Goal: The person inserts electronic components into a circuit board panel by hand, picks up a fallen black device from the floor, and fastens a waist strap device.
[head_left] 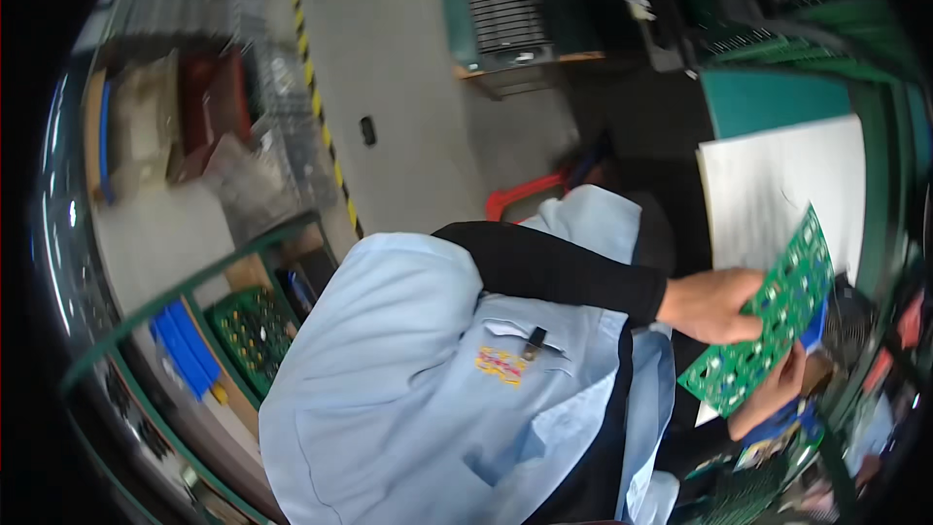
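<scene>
A long green circuit board dotted with small components is held up at the right, tilted diagonally. My left hand, coming out of a black sleeve, closes on the board's left edge near its middle. Below it, my right hand grips the lower right edge, partly hidden behind the board. Behind the board's upper end, a white sheet lies on a green surface.
At left, a shelf carries brown and clear bins, blue trays and a green board with components. Yellow-black tape crosses the grey floor, where a small black object lies. A red-framed seat stands nearby.
</scene>
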A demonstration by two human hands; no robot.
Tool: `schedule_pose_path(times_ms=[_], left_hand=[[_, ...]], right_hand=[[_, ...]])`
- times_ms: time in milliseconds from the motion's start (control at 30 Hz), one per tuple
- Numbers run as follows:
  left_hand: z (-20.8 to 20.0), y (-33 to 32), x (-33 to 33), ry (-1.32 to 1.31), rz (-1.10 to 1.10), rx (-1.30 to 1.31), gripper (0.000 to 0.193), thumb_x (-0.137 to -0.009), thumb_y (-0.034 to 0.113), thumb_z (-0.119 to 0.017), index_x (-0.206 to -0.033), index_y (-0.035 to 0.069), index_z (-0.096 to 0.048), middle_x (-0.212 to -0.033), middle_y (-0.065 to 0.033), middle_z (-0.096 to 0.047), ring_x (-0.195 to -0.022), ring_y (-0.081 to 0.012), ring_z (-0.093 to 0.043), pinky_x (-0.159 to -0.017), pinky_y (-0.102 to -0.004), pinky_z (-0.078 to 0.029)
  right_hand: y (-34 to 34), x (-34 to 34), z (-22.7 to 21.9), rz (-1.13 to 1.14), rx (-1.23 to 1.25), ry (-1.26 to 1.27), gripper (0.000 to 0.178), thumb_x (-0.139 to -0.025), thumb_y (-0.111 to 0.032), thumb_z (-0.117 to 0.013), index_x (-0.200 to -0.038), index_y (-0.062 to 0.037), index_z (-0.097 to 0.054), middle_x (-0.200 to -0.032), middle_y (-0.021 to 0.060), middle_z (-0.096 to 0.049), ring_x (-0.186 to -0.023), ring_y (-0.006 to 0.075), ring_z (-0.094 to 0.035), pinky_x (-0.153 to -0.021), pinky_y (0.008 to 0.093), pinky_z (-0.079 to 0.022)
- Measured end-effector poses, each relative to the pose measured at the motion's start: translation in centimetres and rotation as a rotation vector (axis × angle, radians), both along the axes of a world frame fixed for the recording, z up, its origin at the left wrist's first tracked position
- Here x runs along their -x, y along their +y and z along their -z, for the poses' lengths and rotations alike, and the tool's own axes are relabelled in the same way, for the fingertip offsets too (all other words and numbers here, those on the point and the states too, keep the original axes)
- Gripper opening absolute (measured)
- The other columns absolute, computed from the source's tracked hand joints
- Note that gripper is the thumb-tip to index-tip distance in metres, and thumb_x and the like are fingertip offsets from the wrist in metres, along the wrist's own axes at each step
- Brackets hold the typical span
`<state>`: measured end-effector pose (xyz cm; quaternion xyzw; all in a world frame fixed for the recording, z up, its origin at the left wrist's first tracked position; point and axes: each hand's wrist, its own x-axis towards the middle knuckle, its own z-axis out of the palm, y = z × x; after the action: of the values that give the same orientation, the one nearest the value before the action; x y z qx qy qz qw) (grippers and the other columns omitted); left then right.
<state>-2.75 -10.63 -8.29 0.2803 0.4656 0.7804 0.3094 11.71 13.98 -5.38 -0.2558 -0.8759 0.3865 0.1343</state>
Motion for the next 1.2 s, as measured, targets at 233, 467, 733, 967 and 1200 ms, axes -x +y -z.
schedule_pose_path(times_ms=[233,467,733,967,1200], left_hand=[[-0.9,-3.6,0.1,-0.302,-0.064,0.146,0.029,-0.088,0.010,-0.059,-0.114,-0.003,-0.061,-0.096,-0.0060,-0.067,-0.081,-0.0137,-0.065,-0.070,-0.0290,-0.051],[-0.3,-2.2,-0.8,-0.350,-0.201,0.170,0.044,-0.093,0.021,-0.053,-0.132,-0.001,-0.051,-0.123,-0.0114,-0.059,-0.112,-0.0230,-0.059,-0.096,-0.0368,-0.047],[2.1,-3.4,-0.7,0.068,-0.477,0.445,0.044,-0.092,0.027,-0.057,-0.124,-0.002,-0.059,-0.122,-0.0168,-0.060,-0.110,-0.0272,-0.060,-0.095,-0.0409,-0.050],[2.9,-4.0,-2.5,0.333,-0.480,0.251,0.038,-0.093,0.019,-0.057,-0.126,0.001,-0.056,-0.124,-0.0299,-0.057,-0.103,-0.0398,-0.063,-0.083,-0.0433,-0.058],[3.0,-2.4,-1.7,0.213,-0.441,0.230,0.041,-0.090,0.021,-0.062,-0.125,0.000,-0.055,-0.122,-0.0280,-0.058,-0.101,-0.0368,-0.064,-0.084,-0.0427,-0.057]], right_hand=[[-4.9,5.2,-0.4,-0.059,-0.083,0.096,0.013,-0.089,-0.009,-0.066,-0.096,0.0011,-0.071,-0.085,0.0113,-0.071,-0.070,0.0208,-0.067,-0.068,0.0318,-0.052],[-4.9,2.5,-0.1,0.006,-0.201,0.387,0.012,-0.083,-0.003,-0.064,-0.094,0.0012,-0.068,-0.085,0.0188,-0.069,-0.083,0.0384,-0.066,-0.075,0.0456,-0.052],[-4.6,2.0,1.7,0.092,-0.056,0.355,0.009,-0.085,-0.011,-0.064,-0.090,-0.0038,-0.062,-0.076,0.0172,-0.067,-0.070,0.0373,-0.067,-0.064,0.0455,-0.053],[-4.6,-0.3,-0.2,-0.001,-0.102,0.547,0.021,-0.080,-0.002,-0.060,-0.101,0.0005,-0.062,-0.107,0.0198,-0.057,-0.095,0.0359,-0.060,-0.080,0.0403,-0.051],[-5.2,-5.0,-1.7,0.008,0.860,0.666,0.025,-0.104,-0.022,-0.052,-0.090,-0.0029,-0.059,-0.070,0.0035,-0.055,-0.060,0.0134,-0.054,-0.060,0.0289,-0.044]])
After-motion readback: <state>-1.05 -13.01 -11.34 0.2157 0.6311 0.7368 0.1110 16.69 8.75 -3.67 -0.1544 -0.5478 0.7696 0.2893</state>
